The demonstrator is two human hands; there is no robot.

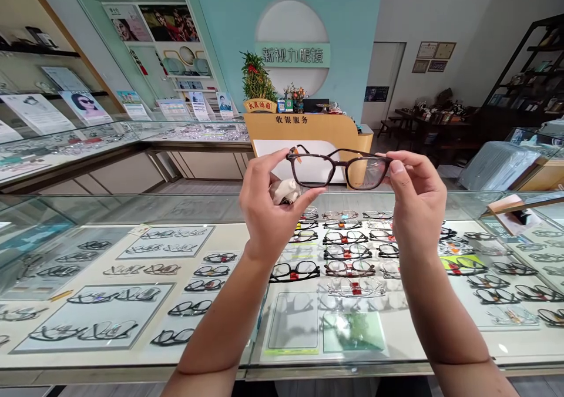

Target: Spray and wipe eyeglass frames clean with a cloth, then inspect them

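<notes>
dark brown, thin-rimmed eyeglasses (340, 163) are up above the glass display counter (352, 370), left hand (269, 209) gripping one end plus a crumpled off-white cloth (285, 190), right hand (418, 194) pinching the other. likely light, stiff, fragile: grip the ends, not lenses (365, 174).

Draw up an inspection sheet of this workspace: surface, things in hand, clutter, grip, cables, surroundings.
Surface: glass-topped counter, with reflections.
Things in hand: dark-framed glasses, raised above the counter; crumpled white cloth.
Clutter: rows of display glasses, several with red tags.
Left grip: at one end of the dark-framed glasses, crumpled white cloth held too.
Right grip: holds the other end, thumb towards the camera.
Cables: nothing seen.
Surroundings: wooden desk ahead, potted plant on it.
</notes>
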